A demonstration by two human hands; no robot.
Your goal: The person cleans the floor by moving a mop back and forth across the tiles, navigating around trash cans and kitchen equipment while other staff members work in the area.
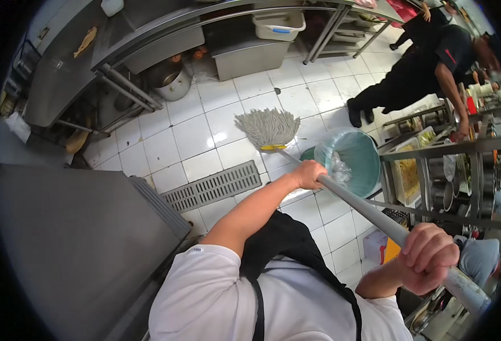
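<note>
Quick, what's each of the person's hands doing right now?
Left hand: closed around the mop handle, lower down, nearer the mop head.
Right hand: closed around the same handle, nearer its upper end.

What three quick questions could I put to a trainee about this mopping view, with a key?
1. Which of the wearer's hands grips the mop handle nearer the mop head?
2. True or false: the mop head sits inside the green bin.
3. Fill the gap: the clamp between the mop's strands and its handle is coloured ____.

Key:
1. The left hand; the right hand grips farther up.
2. False; it rests on the white tiled floor.
3. Yellow.
</note>
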